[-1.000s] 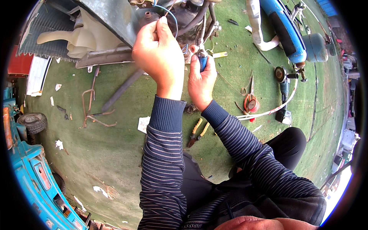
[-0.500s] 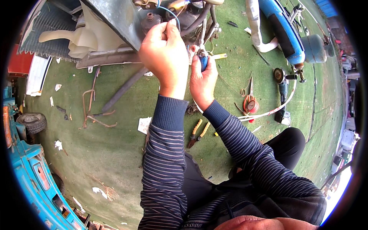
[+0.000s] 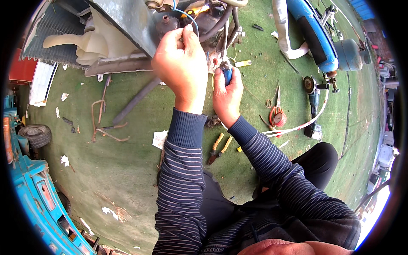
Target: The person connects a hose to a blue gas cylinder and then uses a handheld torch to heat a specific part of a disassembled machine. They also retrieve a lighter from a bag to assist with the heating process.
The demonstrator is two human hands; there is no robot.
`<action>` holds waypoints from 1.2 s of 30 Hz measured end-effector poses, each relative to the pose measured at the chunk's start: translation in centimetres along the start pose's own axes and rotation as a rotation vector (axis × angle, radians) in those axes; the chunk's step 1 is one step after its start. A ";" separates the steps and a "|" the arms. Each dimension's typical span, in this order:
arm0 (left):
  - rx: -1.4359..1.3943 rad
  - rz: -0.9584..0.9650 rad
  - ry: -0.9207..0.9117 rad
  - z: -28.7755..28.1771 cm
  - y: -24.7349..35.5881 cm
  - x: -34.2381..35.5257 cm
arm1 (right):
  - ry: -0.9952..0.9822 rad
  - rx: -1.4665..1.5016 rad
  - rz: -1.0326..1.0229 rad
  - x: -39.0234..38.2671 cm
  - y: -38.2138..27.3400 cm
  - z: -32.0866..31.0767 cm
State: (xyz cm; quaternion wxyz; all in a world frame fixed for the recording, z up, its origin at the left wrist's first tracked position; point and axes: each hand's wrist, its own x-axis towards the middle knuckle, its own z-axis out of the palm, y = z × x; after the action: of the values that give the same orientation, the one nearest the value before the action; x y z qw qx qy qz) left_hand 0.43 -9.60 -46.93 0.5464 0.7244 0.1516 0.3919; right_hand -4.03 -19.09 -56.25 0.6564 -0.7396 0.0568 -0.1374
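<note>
My left hand is raised beside the machine, thumb and fingertips pinched together. What they hold, if anything, is too small to make out. A thin blue tube curves just past these fingertips. Lower and to the right, my right hand is closed around the blue handle of a gas torch. Metal fittings and a red knob show at the top of the handle, and a metal pipe rises from there toward the machine. A dark rounded vessel with a short neck stands behind my left hand.
A pale fan and finned radiator are at upper left. Yellow-handled pliers, red-handled scissors, an angle grinder and white hoses lie on green turf. A blue gas cylinder lies at upper right.
Both hands have shifted slightly toward me, the left a little leftward and the right a little rightward with the torch. More of an orange-yellow patch shows behind the blue tube.
</note>
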 end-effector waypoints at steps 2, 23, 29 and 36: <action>-0.054 0.044 0.043 -0.8 0.6 -0.2 | -0.011 -0.032 0.010 -0.5 0.9 -1.4; -0.007 0.155 0.329 -5.7 10.8 -0.4 | -0.017 0.282 0.283 8.5 -12.9 -15.1; 0.207 0.007 0.163 -8.0 20.4 0.2 | 0.006 0.421 0.715 16.0 -22.2 -19.8; 0.403 -0.200 -0.285 -11.3 32.1 4.7 | 0.056 0.408 0.962 19.0 -31.7 -24.1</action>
State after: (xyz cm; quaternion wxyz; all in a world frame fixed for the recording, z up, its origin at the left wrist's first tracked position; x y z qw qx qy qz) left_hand -11.49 -10.41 -14.74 0.4430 0.8479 0.2190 0.1918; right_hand 4.43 -42.95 -20.15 0.7742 -0.4832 0.3796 0.1519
